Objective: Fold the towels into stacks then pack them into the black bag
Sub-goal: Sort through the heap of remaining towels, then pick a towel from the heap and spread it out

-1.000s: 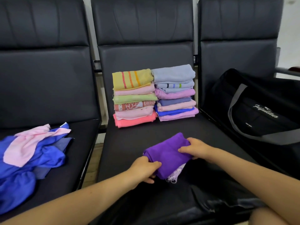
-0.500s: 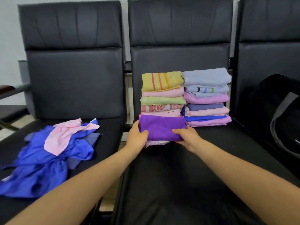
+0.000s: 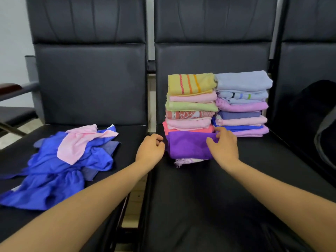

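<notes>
Purple towel (image 3: 189, 147) now released (underside hidden)

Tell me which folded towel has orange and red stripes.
The yellow towel topping the left stack; the striped one in the right stack is pale blue.

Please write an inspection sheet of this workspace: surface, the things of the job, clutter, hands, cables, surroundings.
Surface: black chair seat, middle of a row.
Job's things: two towel stacks side by side, left stack, right stack; folded purple towel lies in front of the left stack; black bag on the next seat.
Clutter: unfolded blue and pink cloths heaped on the left seat.
Hands: left hand loosely curled beside the purple towel, holding nothing; right hand open, its fingers over the towel's right end.
Cables: nothing seen.
Surroundings: chair backs, pale wall.
</notes>
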Available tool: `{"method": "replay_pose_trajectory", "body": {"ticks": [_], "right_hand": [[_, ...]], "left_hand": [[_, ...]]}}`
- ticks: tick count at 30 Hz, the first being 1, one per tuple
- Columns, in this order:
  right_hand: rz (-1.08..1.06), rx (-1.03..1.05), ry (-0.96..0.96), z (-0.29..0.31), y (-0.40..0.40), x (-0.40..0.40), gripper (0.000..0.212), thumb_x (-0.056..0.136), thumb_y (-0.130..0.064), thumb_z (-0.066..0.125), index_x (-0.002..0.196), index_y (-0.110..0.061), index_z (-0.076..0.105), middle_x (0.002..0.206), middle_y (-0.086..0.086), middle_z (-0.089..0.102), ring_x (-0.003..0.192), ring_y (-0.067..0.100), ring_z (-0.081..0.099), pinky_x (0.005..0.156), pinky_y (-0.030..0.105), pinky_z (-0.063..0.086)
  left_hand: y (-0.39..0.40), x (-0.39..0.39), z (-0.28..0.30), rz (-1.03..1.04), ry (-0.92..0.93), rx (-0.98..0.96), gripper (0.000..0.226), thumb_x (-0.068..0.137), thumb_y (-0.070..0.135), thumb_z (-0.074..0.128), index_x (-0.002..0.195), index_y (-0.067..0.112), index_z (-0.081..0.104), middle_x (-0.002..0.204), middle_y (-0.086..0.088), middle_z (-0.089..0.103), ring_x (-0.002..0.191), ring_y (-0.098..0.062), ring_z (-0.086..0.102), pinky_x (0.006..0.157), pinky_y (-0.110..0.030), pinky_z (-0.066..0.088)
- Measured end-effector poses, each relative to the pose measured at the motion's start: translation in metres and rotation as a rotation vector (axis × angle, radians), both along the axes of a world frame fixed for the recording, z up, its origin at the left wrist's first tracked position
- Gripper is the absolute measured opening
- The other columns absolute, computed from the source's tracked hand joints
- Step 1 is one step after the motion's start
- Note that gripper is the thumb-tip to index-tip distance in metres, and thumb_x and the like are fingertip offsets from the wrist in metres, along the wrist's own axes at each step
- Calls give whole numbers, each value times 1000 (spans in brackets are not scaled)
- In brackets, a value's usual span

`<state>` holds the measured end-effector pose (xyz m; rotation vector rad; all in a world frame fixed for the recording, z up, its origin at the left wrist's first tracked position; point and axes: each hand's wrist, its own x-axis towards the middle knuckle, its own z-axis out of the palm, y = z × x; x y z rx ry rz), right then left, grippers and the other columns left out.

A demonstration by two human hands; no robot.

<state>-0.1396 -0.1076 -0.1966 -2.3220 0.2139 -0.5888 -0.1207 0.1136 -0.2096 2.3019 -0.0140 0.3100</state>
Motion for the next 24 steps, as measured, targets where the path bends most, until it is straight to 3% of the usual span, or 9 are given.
{"method": "replay_pose_trajectory", "body": {"ticks": [3,6,9,12,16,19,22,24], "right_hand": [[190,-79,-37,-1,32,-22,36,87,-17,58,123,-15,57,101,-1,55,112,23,46,86,31,39],[330,-222,-145,7,72,-32,33,86,-16,58,119,-18,60,104,-2,58,107,18,47,90,34,39],[518,-139,-162,8,124,-28,24,85,-14,57,108,-20,61,88,-8,55,88,12,50,77,31,44],[613,-44,0,-3,187,-18,16,84,-15,56,97,-22,61,76,-9,53,77,11,51,74,31,45],[642,26,170,-12,267,0,20,89,-16,52,94,-3,66,87,10,67,87,25,59,78,36,49],[662,57,189,-14,316,19,19,91,-25,55,96,-9,65,78,-1,59,80,21,57,72,31,44],[705,12,178,-10,356,38,38,91,-36,58,122,-16,57,108,1,61,101,22,58,80,32,45],[694,-66,194,-10,380,49,51,88,-48,56,127,-16,52,119,3,57,107,25,56,76,34,43]], "left_hand": [[27,-15,-3,9,-71,-12,20,93,21,51,109,23,62,100,4,58,82,-7,57,75,-25,45],[67,-32,-7,91,-111,-72,21,94,16,48,110,21,61,98,2,60,75,-6,57,63,-18,41],[117,-49,-13,171,-190,-34,22,91,13,50,107,19,64,100,3,62,80,-10,57,72,-24,41],[172,-56,-12,213,-188,79,21,87,12,53,103,21,65,103,1,61,86,-16,59,80,-35,48],[241,-60,-9,426,-161,227,28,87,15,55,113,17,64,114,-12,58,109,-33,49,94,-41,40],[280,-66,-20,576,-55,269,37,93,26,54,129,16,55,130,-14,49,122,-35,39,97,-47,38],[311,-64,-43,636,42,72,41,95,38,50,131,20,53,133,-13,50,125,-34,43,101,-47,39],[320,-59,-53,653,77,-36,42,95,45,47,129,21,55,129,-10,56,121,-32,49,100,-46,42]]}}
